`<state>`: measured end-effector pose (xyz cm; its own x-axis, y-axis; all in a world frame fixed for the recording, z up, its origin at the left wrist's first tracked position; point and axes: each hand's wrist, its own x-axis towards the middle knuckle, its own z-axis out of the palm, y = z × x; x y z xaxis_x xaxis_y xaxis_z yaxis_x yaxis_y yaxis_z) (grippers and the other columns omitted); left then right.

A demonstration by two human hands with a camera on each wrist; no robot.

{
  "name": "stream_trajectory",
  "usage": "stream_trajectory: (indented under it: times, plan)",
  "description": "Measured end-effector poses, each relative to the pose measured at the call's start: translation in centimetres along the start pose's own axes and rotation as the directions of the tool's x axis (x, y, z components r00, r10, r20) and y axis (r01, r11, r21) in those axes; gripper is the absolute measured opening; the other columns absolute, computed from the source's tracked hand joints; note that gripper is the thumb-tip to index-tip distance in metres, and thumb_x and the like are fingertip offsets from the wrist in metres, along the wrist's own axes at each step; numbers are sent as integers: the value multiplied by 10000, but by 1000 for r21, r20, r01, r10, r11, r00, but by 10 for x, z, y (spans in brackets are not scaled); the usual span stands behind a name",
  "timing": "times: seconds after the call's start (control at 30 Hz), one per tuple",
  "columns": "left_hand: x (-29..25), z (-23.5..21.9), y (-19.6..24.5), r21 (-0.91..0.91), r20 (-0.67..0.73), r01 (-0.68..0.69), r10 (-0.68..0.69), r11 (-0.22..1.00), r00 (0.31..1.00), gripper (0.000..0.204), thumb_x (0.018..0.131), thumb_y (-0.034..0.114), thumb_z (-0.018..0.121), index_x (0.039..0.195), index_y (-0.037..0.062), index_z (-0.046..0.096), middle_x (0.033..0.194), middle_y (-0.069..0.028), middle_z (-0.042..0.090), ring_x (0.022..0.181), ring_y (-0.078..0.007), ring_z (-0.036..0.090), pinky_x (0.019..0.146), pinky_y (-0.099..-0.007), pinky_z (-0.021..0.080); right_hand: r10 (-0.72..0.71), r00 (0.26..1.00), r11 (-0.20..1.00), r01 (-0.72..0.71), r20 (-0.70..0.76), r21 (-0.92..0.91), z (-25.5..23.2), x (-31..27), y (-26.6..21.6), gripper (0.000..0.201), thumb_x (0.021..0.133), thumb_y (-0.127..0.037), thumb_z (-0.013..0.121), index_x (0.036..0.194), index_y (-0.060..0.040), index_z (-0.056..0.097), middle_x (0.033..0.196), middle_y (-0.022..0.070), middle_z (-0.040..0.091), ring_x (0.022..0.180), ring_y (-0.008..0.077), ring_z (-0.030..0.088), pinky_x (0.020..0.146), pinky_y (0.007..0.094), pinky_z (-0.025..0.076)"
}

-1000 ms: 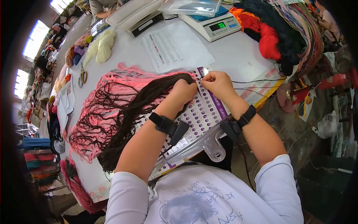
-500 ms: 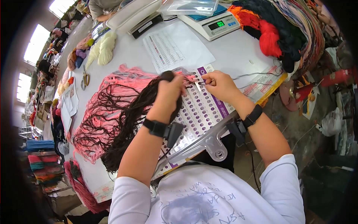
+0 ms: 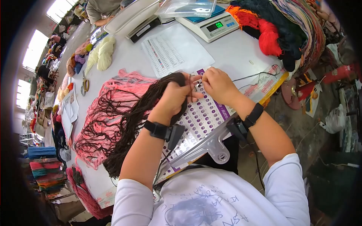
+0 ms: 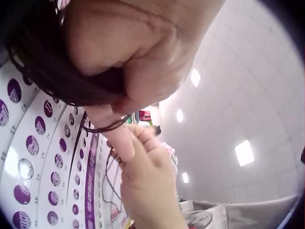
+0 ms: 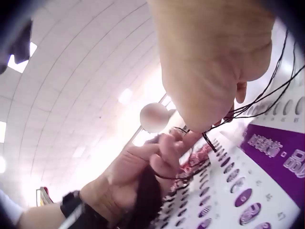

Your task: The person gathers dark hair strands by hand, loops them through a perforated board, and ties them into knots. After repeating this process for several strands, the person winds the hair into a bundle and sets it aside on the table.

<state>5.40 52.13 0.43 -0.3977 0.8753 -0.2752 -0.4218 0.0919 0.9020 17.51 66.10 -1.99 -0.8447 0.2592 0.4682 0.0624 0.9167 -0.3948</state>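
A thick hank of dark brown yarn (image 3: 137, 118) lies over pink yarn (image 3: 113, 87) on the table, its upper end at a white card (image 3: 201, 122) with rows of holes and a purple strip. My left hand (image 3: 175, 98) grips this upper end, fingers stretched toward the right. In the left wrist view a brown strand (image 4: 107, 128) crosses a left finger. Right beside it, my right hand (image 3: 220, 86) has thumb and fingertips together on thin dark strands (image 5: 259, 102), which trail off to the right. The right fingertips are partly hidden in the head view.
A clear clip (image 3: 213, 147) spans the card's near edge. Beyond lie a printed sheet (image 3: 169, 54), a scale (image 3: 211, 28) and a plastic tray (image 3: 186, 8). Scissors (image 3: 85, 83) and cream yarn (image 3: 102, 54) are at left; red yarn (image 3: 269, 37) at back right.
My left hand lifted the brown yarn's end, then turned and reached its fingers out toward my right hand. The right hand has stayed near the purple strip, drawing slightly closer to the left.
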Motion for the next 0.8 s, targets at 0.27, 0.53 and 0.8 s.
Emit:
stream_trajectory:
  times: [0.27,0.53,0.8]
  plan:
    - [-6,-18,0,379,-175,-198,281,904,944,80,871,51,560,828,57,493,707,-39,576,615,-121,544,598,-257,456,177,968,930,-224,177,291,10,-4,9,183,793,-40,543,971,-13,512,875,135,568,828,305,574,740,379,466]
    - [-89,-199,95,-20,-605,-439,339,898,721,119,794,-54,540,787,30,456,691,-72,514,601,-188,530,590,-312,480,232,932,944,-285,278,167,5,-2,0,280,755,-82,599,1029,-36,560,943,114,586,913,293,576,805,380,463]
    - [-154,-111,108,-165,-362,-185,114,969,925,28,859,53,554,848,51,529,543,17,445,419,-71,396,390,-206,295,141,987,927,-158,73,339,-9,25,-65,407,744,-96,649,1132,-39,541,1032,132,578,940,257,585,824,334,472]
